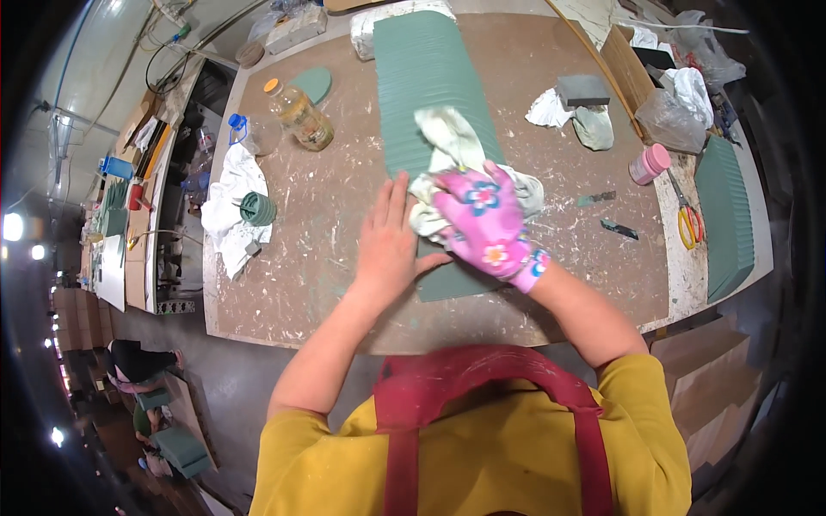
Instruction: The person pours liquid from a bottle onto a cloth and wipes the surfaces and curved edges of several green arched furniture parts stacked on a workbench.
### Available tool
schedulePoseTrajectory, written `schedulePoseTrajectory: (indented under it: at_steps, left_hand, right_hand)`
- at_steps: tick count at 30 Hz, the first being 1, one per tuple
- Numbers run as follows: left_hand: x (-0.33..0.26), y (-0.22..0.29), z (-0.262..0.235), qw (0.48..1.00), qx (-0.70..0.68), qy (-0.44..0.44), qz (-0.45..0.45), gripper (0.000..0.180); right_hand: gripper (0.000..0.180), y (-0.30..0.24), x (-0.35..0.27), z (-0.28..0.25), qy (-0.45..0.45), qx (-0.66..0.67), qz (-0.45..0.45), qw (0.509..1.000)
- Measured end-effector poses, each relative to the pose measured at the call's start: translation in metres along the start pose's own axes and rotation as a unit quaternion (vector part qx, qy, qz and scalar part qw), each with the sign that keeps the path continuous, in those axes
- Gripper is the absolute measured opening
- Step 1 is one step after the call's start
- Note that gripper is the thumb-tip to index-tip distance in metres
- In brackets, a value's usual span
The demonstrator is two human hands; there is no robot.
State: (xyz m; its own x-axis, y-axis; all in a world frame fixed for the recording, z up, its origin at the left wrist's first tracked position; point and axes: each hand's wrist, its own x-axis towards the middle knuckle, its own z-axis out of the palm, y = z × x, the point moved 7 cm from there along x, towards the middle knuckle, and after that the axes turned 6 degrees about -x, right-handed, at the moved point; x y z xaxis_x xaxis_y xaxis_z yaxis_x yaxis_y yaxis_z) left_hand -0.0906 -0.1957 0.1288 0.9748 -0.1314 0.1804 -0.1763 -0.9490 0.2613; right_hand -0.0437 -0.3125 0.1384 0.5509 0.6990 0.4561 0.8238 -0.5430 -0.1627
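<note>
A long green panel with fine ridges [426, 77] lies lengthwise on the worktable, running away from me. My right hand [483, 219], in a pink flowered glove, presses a crumpled white cloth [452, 142] onto the panel's near half. Part of the cloth spreads past the panel's right edge, and the glove hides some of it. Bare and flat, my left hand [387, 245] rests at the panel's left edge with its fingers stretched away from me and the thumb out to the right. It holds nothing.
Left on the brown worktable [335, 185] stand a bottle with an orange cap [299, 116], a round green piece [311, 84] and a small green container [257, 208] on white cloth. On the right are a grey block [583, 90], pink jar [650, 163], scissors [688, 225] and stacked green panels [724, 219].
</note>
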Motion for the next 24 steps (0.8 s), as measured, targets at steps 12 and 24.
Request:
schedulePoseTrajectory:
  at_steps: [12, 24]
  left_hand:
    - [-0.014, -0.005, -0.006, 0.998, -0.052, 0.040, -0.004, 0.098]
    - [0.057, -0.118, 0.006, 0.881, -0.407, 0.128, -0.207, 0.092]
  right_hand:
    - [0.027, 0.152, -0.104, -0.040, 0.107, 0.445, 0.397, 0.796]
    - [0.028, 0.101, 0.034, -0.083, 0.160, 0.115, 0.129, 0.972]
